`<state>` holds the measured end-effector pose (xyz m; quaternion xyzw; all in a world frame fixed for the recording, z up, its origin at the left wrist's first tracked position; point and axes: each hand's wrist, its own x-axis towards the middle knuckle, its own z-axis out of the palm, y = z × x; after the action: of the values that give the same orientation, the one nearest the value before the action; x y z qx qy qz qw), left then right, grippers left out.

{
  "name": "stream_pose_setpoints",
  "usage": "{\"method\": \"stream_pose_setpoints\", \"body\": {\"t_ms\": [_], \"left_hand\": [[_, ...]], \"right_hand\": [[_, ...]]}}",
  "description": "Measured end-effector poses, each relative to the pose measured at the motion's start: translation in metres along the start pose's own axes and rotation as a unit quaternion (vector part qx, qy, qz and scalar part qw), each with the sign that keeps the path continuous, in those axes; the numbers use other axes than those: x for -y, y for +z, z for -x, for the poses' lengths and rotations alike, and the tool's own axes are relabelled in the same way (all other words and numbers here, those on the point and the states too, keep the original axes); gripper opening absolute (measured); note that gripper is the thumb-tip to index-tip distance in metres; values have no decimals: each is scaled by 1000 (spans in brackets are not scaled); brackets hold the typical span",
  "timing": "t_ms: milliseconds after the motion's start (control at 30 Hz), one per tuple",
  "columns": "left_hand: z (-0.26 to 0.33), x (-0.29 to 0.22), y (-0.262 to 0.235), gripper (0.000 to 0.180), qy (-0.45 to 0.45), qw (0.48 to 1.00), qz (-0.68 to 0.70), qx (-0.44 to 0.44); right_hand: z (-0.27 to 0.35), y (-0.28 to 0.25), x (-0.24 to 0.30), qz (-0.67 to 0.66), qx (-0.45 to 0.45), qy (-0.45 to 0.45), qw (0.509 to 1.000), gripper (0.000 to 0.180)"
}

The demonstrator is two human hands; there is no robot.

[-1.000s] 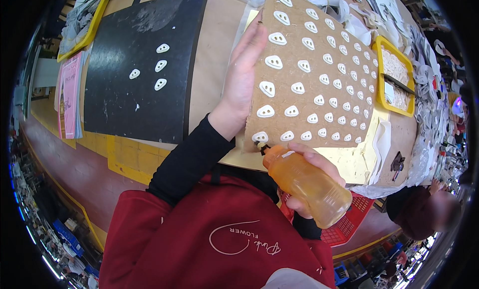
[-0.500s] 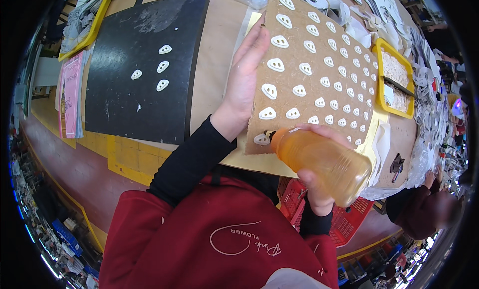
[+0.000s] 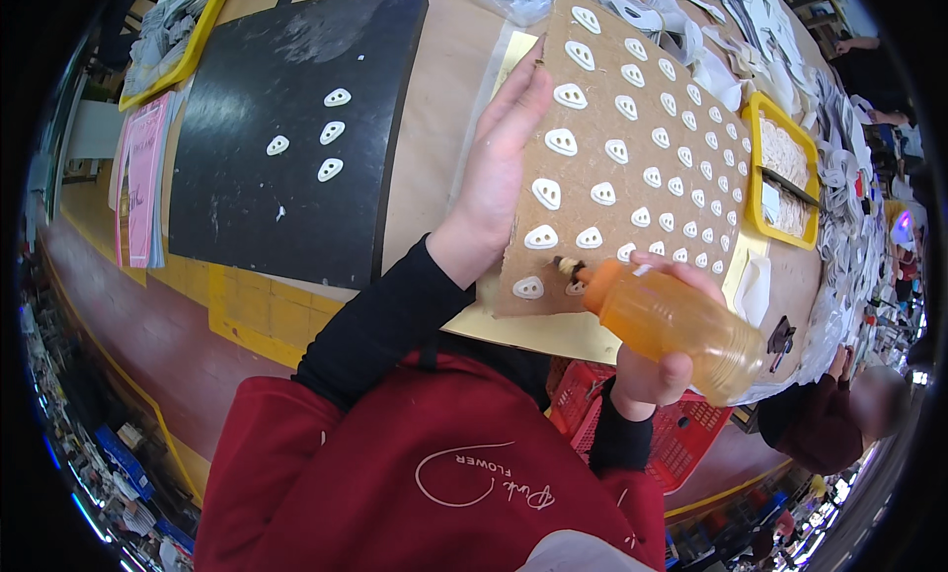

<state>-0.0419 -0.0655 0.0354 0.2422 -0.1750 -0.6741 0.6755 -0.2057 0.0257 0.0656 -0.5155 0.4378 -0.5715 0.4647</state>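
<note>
A brown board [image 3: 592,266] bears rows of small white rounded-triangle pieces, each with two holes. My left hand [image 3: 497,157] grips the board's left edge, fingers reaching up along it. In my right hand [image 3: 647,370] is a squeeze bottle [image 3: 681,327] of clear plastic with amber contents and an orange cap. The bottle lies tilted over the lower part of the board. Its dark, crusted nozzle tip [image 3: 570,268] points left, just above the lowest row, close to a white piece [image 3: 528,287].
A black slab [image 3: 296,206] at the left carries several similar pieces. Pink booklets [image 3: 144,177] lie beside it. A yellow tray [image 3: 812,238] of white pieces, with a dark stick across it, is at the right. Below the table edge stands a red basket [image 3: 681,439]. Another person [image 3: 820,422] is at the right.
The bottle has moved right along the lowest row, from the leftmost piece toward its neighbour. The board and black slab appear shifted slightly right in view. Both holds are unchanged.
</note>
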Motion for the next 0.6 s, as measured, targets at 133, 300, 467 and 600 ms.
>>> {"method": "stream_pose_setpoints", "body": {"t_ms": [133, 300, 467, 600], "left_hand": [[1, 0, 0, 51, 3, 1000, 13, 9], [1, -1, 1, 51, 7, 1000, 13, 6], [0, 0, 2, 50, 4, 1000, 6, 6], [0, 1, 0, 50, 4, 1000, 7, 7]], "right_hand": [[14, -1, -12, 16, -22, -18, 999, 78], [20, -6, -13, -48, 13, 37, 998, 80], [17, -15, -19, -34, 77, -17, 996, 79], [14, -13, -20, 19, 110, -65, 992, 77]]}}
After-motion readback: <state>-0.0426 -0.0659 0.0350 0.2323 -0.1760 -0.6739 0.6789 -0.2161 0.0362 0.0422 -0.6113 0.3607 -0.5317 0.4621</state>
